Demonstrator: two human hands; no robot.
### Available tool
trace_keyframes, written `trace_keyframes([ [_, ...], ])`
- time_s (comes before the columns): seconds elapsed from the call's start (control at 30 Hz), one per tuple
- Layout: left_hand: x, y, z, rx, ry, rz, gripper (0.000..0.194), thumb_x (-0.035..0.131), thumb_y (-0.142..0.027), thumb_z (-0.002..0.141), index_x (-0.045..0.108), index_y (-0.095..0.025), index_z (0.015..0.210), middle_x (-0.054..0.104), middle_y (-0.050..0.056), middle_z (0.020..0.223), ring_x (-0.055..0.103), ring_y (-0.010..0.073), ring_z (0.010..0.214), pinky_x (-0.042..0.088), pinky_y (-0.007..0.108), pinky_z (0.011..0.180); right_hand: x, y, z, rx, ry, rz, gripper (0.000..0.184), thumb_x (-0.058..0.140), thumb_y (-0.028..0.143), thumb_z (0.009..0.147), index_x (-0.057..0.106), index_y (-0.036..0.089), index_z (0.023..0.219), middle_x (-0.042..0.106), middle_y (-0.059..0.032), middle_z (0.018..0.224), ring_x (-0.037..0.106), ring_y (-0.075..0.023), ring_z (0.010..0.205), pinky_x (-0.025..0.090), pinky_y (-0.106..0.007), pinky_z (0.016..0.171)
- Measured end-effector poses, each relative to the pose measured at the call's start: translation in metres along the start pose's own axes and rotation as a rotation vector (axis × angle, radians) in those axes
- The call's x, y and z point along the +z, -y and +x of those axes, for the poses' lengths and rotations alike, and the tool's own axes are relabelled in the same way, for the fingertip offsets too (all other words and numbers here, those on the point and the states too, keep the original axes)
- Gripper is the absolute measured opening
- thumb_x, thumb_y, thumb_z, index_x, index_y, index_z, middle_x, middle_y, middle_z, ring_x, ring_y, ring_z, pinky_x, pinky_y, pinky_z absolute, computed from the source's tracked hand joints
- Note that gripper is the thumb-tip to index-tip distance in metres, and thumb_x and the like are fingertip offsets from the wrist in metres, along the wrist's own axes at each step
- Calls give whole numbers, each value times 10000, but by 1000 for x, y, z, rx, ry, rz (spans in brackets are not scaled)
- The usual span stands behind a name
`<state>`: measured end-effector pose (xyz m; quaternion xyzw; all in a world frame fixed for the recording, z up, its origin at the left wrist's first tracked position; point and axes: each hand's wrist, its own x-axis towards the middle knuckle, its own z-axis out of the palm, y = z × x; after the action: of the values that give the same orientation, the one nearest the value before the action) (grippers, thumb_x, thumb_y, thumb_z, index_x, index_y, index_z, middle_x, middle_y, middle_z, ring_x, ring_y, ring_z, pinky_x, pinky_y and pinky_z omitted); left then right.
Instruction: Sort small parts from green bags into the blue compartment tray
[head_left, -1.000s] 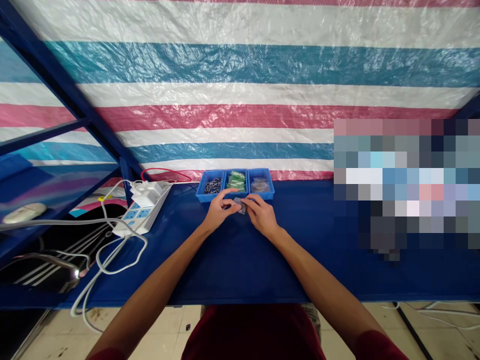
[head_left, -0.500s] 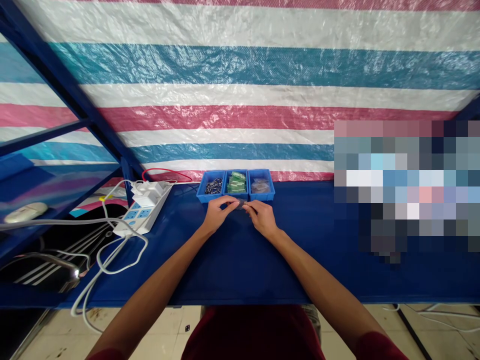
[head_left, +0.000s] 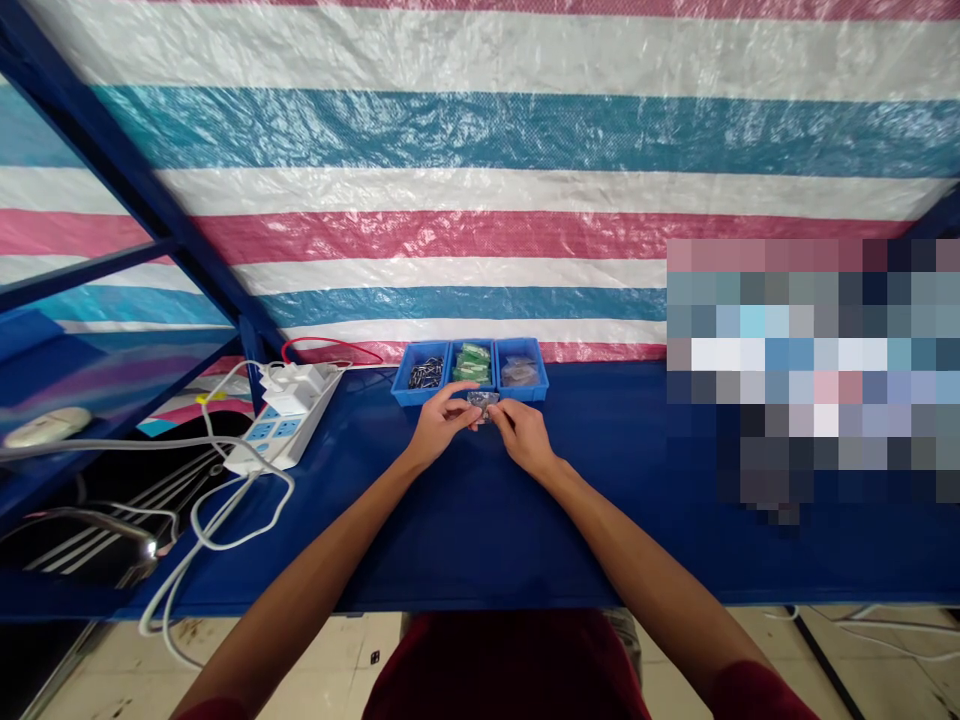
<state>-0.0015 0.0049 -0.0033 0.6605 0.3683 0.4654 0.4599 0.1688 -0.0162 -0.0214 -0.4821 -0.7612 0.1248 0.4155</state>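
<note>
Small clear packet [head_left: 484,399] between two hands, centre of frame

Left hand [head_left: 437,428], just left of centre: thumb and fingers closed on the packet's left side, thumb across its face. Right hand [head_left: 527,438], just right of centre: fingertips bent together at the packet's right edge, pinching it. Packet is see-through and shiny, with something dark showing in it (too small to make out). It is up in the fingers, in front of the middle tray [head_left: 472,342].

Three blue trays stand side by side beyond the hands. Left tray [head_left: 409,397]: loose dark and silvery pieces [head_left: 426,373]. Middle one: green packets [head_left: 472,364]. Right tray [head_left: 535,393]: pale, see-through bags [head_left: 519,371].

All on a dark blue table [head_left: 480,540]. Left of frame: white power strip [head_left: 304,437] with adapters [head_left: 291,390] plugged in, pale cables [head_left: 289,500] looping below. Striped plastic sheet [head_left: 480,185] fills the upper frame. Right side partly pixelated, unreadable.
</note>
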Motion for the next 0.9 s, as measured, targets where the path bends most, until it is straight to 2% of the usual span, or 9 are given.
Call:
trace_keyframes([
  [0.07,0,-1,1,5,-19,-19,477,709,-401,760,565,-144,1135,649,0,646,617,137,570,529,276,609,0,-1,-1,18,-24,7,358,296,302,983,631,175,983,654,-39,828,607,-141,750,458,-226,715],
  [0.17,-1,-2,1,-9,-45,-59,460,714,-391,757,563,-150,1118,656,1,653,613,134,554,518,274,601,-1,0,-2,34,-45,6,387,298,257,971,497,196,1296,649,-54,987,621,-140,826,488,-231,743],
  [0.23,-1,-2,1,-27,-39,-92,472,725,-381,747,555,-154,1125,660,3,659,607,129,542,513,274,600,-2,0,-2,22,-48,0,411,338,273,962,451,217,1353,614,-71,1103,620,-136,858,499,-233,765],
  [0.33,-2,0,2,-44,3,-134,499,731,-358,747,533,-161,1160,652,-3,653,591,122,535,506,276,608,-2,0,-2,-15,-69,-7,352,372,305,960,568,210,1236,579,-95,1163,613,-142,903,500,-239,796],
  [0.5,-4,6,3,44,26,-102,357,570,-445,865,625,-147,1054,598,13,676,557,118,589,479,266,605,1,-2,0,-19,-112,30,314,380,317,970,668,192,982,632,-79,972,607,-147,886,488,-239,798],
  [0.6,-5,8,3,116,-7,42,318,648,-446,802,675,-149,912,603,44,816,567,134,694,482,264,635,0,-3,1,-12,-128,77,324,379,326,972,665,180,928,641,-69,902,603,-142,830,483,-233,784],
  [0.7,-4,9,3,131,-58,119,270,708,-406,746,660,-147,808,607,54,885,582,157,781,489,260,647,-1,-1,1,-20,-103,108,321,396,339,964,664,174,900,647,-62,865,599,-142,805,477,-234,769],
  [0.8,-2,8,3,86,-61,93,272,688,-408,756,637,-145,803,611,36,802,575,143,703,490,251,600,-2,2,0,-17,-74,131,306,428,358,946,667,177,881,653,-52,827,594,-142,751,474,-240,723],
  [0.9,-1,8,3,55,-117,91,280,670,-407,767,629,-153,878,601,12,755,554,119,622,484,239,573,-2,2,2,43,-107,244,295,469,389,916,666,180,853,654,-33,744,590,-136,641,474,-245,651],
])
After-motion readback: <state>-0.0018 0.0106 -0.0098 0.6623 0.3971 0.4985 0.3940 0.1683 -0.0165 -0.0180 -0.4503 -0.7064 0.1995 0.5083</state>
